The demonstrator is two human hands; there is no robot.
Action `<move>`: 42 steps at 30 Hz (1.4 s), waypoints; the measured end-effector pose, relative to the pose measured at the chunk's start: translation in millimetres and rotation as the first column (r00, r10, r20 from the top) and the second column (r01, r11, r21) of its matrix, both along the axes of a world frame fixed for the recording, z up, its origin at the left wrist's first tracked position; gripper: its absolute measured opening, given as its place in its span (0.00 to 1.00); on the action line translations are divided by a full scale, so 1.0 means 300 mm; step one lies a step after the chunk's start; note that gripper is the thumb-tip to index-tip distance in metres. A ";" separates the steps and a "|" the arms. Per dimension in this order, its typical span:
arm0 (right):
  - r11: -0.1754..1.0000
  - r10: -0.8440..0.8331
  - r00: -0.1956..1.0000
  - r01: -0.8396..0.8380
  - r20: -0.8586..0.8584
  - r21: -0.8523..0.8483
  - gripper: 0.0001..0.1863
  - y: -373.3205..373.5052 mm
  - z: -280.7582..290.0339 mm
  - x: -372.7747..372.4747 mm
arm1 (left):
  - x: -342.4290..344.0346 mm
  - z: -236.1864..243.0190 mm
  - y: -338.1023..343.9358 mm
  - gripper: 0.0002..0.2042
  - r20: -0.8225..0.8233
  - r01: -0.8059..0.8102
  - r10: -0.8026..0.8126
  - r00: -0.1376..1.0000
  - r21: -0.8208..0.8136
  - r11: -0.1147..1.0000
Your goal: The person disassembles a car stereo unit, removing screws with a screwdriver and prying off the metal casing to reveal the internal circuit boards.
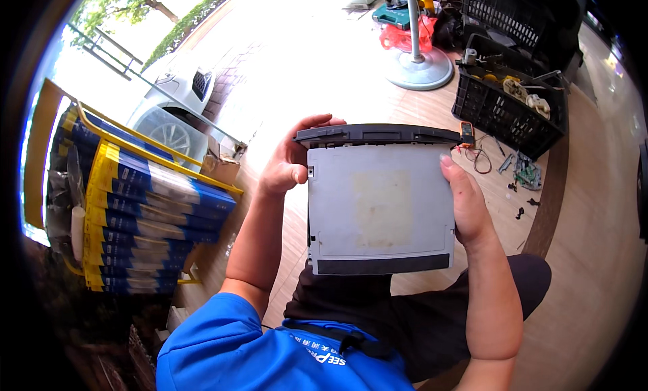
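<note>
I hold a flat grey metal box-shaped device (pixel 379 205) with a dark plastic front panel along its far edge, above my lap. Its plain grey side faces up, with a faded yellowish square patch in the middle. My left hand (pixel 291 163) grips its far left corner, thumb on the metal face and fingers curled over the dark panel. My right hand (pixel 464 203) clasps the right edge, thumb near the far right corner. Both forearms rise from the lower edge of the picture.
A rack of long blue-and-yellow packaged items (pixel 135 209) stands at my left. Two black plastic crates (pixel 507 111) with tools are ahead right, beside a fan's round base (pixel 420 70). Small tools, wires and screws (pixel 520 172) lie on the wooden floor. A white car (pixel 177 104) is outside.
</note>
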State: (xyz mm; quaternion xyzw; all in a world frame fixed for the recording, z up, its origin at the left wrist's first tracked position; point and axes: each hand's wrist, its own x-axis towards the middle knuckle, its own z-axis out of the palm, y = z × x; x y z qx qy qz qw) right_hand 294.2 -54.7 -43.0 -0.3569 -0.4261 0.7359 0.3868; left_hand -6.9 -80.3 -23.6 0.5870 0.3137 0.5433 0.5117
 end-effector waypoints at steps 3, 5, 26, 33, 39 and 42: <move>1.000 0.001 1.000 -0.002 -0.024 -0.022 0.23 0.003 -0.011 0.000 | -0.007 -0.004 -0.014 0.49 -0.005 -0.014 0.014 1.000 -0.031 0.999; 0.999 0.027 0.999 -0.028 -0.036 -0.030 0.23 0.001 -0.013 0.003 | -0.004 0.008 -0.017 0.49 -0.023 -0.014 0.013 1.000 -0.036 0.999; 0.990 -0.028 0.982 0.002 -0.185 -0.138 0.24 0.023 -0.019 -0.006 | 0.132 -0.068 -0.444 0.59 -0.497 -0.184 0.424 0.757 0.461 0.868; 0.993 -0.019 0.985 0.000 -0.172 -0.114 0.25 0.008 -0.004 -0.026 | 0.252 -0.032 -0.447 0.49 -0.452 -0.291 0.671 0.588 0.656 0.697; 0.986 0.028 0.977 -0.062 -0.212 -0.156 0.25 0.020 -0.001 -0.034 | 0.254 0.004 -0.444 0.41 -0.475 -0.282 0.720 0.505 0.698 0.658; 0.992 0.013 0.985 -0.034 -0.172 -0.118 0.25 0.021 0.000 -0.035 | 0.254 0.018 -0.425 0.38 -0.513 -0.200 0.716 0.473 0.729 0.654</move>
